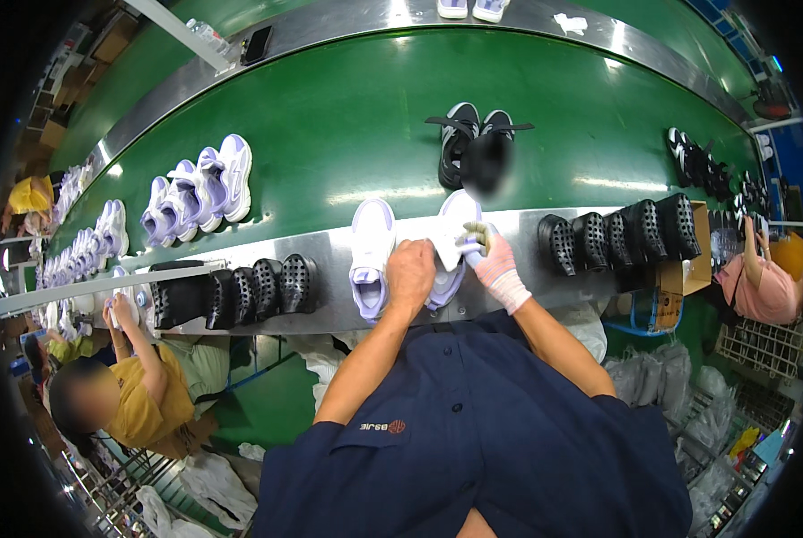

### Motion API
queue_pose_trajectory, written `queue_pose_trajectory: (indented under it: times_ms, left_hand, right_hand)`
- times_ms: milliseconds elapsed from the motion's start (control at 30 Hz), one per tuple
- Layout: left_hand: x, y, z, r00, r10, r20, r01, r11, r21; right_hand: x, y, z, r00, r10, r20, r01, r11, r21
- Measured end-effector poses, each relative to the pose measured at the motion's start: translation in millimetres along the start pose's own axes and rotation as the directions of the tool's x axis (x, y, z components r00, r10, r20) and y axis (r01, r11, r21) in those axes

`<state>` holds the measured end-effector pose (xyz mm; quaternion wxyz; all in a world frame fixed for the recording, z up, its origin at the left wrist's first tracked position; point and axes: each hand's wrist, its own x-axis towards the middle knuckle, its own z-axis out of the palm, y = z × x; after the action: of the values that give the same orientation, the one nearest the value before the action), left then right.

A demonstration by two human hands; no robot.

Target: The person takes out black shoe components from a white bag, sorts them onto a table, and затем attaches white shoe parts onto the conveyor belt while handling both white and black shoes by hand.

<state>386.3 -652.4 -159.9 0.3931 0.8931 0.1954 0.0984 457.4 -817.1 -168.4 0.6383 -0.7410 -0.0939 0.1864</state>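
- The left hand [412,273], bare, is curled closed and seems to pinch a white piece [447,252], paper or cloth, lower centre of the frame.
- The right hand [498,269], in a striped glove, has bent fingers at that piece's right edge; whether they pinch it, I cannot tell.
- The piece lies over the right-hand white-and-lilac shoe [460,208] on the steel counter [331,269]; the step in hand looks like fitting or arranging it there. The next move would call for a steady shoe and a light grip.
- Just left of the hands stands one matching shoe [372,255], making two.
- Along the counter, five black studded blocks [643,229] stand at centre right, and about five more dark blocks [298,285] at centre left.
- On the green surface [347,125], two black shoes [456,148] sit upper centre, four white-and-lilac shoes [234,177] left.
- Top edge: two pale shoes [452,8], one phone [257,45], one bottle [207,36].
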Motion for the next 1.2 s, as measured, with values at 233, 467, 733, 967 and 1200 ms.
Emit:
queue_pose_trajectory:
  times_ms: [233, 467, 733, 967, 1200]
  left_hand:
    - [0, -8, 10, 0.999, -0.040, 0.005, 0.039, 0.998, 0.047]
    - [-29, 43, -37, 0.922, 0.385, 0.041, -0.387, 0.918, 0.085]
    - [-9, 40, -32, 0.723, 0.615, 0.315, -0.676, 0.723, 0.139]
    - [-19, 35, -35, 0.668, 0.702, 0.246, -0.744, 0.638, 0.200]
    - [-15, 34, -30, 0.713, 0.557, 0.426, -0.672, 0.715, 0.191]
  right_hand:
    - [-10, -19, 23, 0.849, -0.363, 0.383, 0.527, 0.630, -0.571]
    - [-51, -29, 3, 0.951, 0.251, -0.180, -0.308, 0.798, -0.518]
    - [-56, 25, 19, 0.911, 0.393, -0.123, -0.407, 0.818, -0.407]
    - [-58, -7, 28, 0.944, 0.278, -0.179, -0.319, 0.906, -0.278]
    - [-53, 1, 24, 0.965, 0.263, 0.005, -0.213, 0.792, -0.573]
